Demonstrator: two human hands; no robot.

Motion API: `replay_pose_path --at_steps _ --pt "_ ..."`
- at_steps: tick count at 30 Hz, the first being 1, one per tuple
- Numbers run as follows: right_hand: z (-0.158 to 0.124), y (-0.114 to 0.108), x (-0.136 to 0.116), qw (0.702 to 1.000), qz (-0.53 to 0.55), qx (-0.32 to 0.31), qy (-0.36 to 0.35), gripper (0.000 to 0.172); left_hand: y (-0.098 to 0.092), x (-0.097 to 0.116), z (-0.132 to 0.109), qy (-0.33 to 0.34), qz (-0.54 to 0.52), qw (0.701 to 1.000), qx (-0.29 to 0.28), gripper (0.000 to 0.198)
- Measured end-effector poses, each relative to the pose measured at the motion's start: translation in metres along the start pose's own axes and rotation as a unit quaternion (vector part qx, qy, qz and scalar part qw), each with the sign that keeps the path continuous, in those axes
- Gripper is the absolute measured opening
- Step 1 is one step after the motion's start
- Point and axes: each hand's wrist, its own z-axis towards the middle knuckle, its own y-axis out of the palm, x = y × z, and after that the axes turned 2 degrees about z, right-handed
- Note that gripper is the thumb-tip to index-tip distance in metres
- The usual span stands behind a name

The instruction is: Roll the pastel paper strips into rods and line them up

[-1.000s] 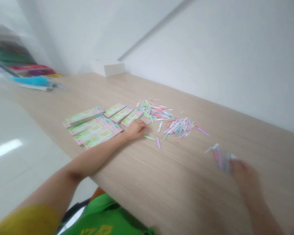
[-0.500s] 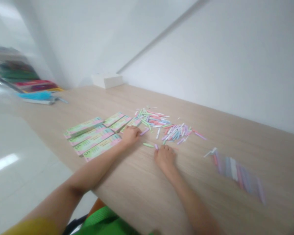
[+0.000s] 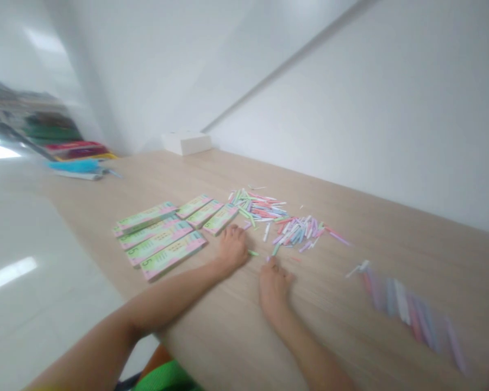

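The sticks (image 3: 299,231) are short and slim, in soft coral, lilac, pale blue, green and white. They lie left and centre on the table (image 3: 228,326) in two loose heaps that nearly meet, crossing at all angles, with a few strays around them. To the right, more sit side by side in a slanting row (image 3: 415,315), its outlines smeared; it seems to be in something clear, though blur makes that uncertain.

The left hand (image 3: 233,247) is low at the table, fingers bent, just beside a green stick (image 3: 252,253); the view does not show whether it grips anything. The right hand (image 3: 275,282) has curled fingers at a purple stick (image 3: 268,259), only its tip showing; whether it is pinched is hidden.

Left of the heaps lie flat packs (image 3: 173,255), green and pink, marked "5". A white box (image 3: 187,143) stands farther back.
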Motion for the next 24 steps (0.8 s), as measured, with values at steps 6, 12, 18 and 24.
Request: replay_pose_path --at_steps 6,12,18,24 --pt "0.003 0.003 0.008 1.0 0.019 -0.015 -0.004 0.036 0.003 -0.011 0.002 -0.064 0.005 0.998 -0.016 0.028" --pt "0.023 0.002 0.026 0.998 0.055 -0.023 0.025 0.029 0.007 -0.023 0.005 -0.11 -0.03 0.993 -0.011 0.025" --pt "0.041 0.01 0.045 0.985 0.148 0.039 0.084 0.026 -0.002 -0.04 0.034 -0.114 -0.08 0.99 0.032 0.027" --pt "0.042 0.011 0.045 0.967 0.241 0.065 0.054 0.023 -0.01 -0.038 0.124 -0.005 -0.027 0.996 -0.079 0.036"
